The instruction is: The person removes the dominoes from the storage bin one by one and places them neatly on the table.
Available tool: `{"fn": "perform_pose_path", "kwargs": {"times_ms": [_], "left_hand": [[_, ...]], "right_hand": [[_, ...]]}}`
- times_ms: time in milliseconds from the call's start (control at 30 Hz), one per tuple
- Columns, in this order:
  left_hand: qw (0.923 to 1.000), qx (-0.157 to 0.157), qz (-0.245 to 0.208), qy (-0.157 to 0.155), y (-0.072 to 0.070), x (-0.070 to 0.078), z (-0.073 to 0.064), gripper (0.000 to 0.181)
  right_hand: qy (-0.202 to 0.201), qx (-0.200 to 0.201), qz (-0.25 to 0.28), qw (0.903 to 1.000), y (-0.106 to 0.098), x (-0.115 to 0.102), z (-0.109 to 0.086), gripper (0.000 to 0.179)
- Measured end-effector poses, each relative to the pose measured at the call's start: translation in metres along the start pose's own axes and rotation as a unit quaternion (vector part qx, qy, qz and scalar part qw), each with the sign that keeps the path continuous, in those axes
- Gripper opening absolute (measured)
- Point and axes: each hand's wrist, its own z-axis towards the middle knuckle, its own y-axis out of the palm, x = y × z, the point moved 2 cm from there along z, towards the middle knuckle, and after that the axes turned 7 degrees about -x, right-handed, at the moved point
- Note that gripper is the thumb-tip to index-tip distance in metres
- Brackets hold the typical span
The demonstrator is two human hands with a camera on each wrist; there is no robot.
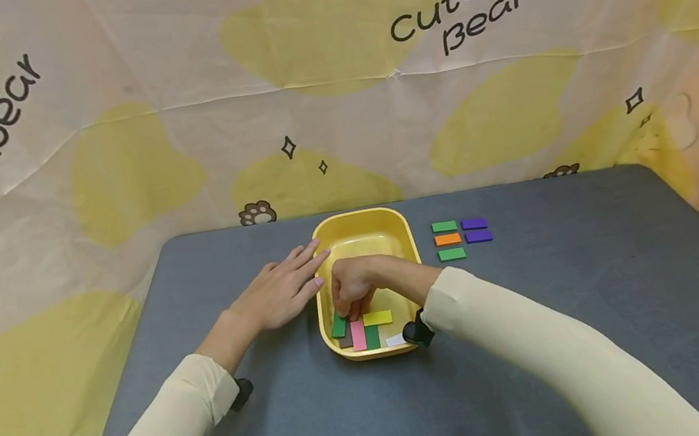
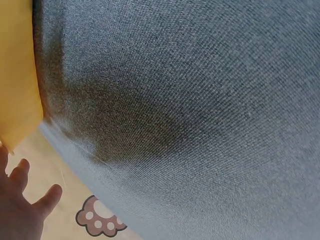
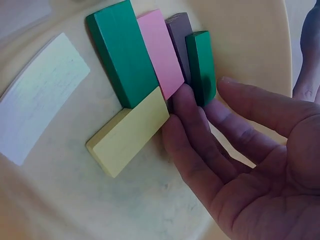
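Observation:
A yellow plastic tray [image 1: 358,224] holds several small flat blocks near its front end. My right hand [image 1: 357,283] reaches down into it. In the right wrist view its fingertips touch the ends of the pink block [image 3: 161,55] and a narrow green block [image 3: 201,67], with the thumb close beside the green one. A dark brown block [image 3: 179,45], a wider green block [image 3: 122,55], a pale yellow block [image 3: 131,132] and a white block [image 3: 45,95] lie nearby. My left hand [image 1: 281,290] rests its extended fingers at the tray's left rim.
Right of the tray, on the grey table [image 1: 553,338], lie two green blocks, an orange block [image 1: 448,239] and two purple blocks [image 1: 475,224]. A printed cloth [image 1: 332,120] hangs behind the table's back edge. Each wrist carries a black device [image 1: 418,329].

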Motion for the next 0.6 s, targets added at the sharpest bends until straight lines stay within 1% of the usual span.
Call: {"fn": "perform_pose_path", "kwargs": {"times_ms": [200,367,400,600], "left_hand": [[1.0000,0.000,-0.001,0.003,-0.0002,-0.0001,-0.0004,0.055],[1.0000,0.000,-0.003,0.002,-0.0006,-0.0005,-0.0015,0.055],[1.0000,0.000,-0.002,0.002,-0.0007,-0.0006,-0.0016,0.055],[1.0000,-0.002,-0.004,0.001,-0.0005,-0.0009,-0.0013,0.055]], "right_hand": [[0.006,0.002,0.002,1.0000,0.0004,0.0000,0.0050,0.005],[0.009,-0.006,-0.006,0.9999,0.0004,-0.0038,0.0058,0.006],[0.007,-0.009,-0.009,0.9999,-0.0004,-0.0018,0.0100,0.004],[0.012,-0.014,-0.015,0.9997,0.0006,-0.0037,0.0099,0.003]]}}
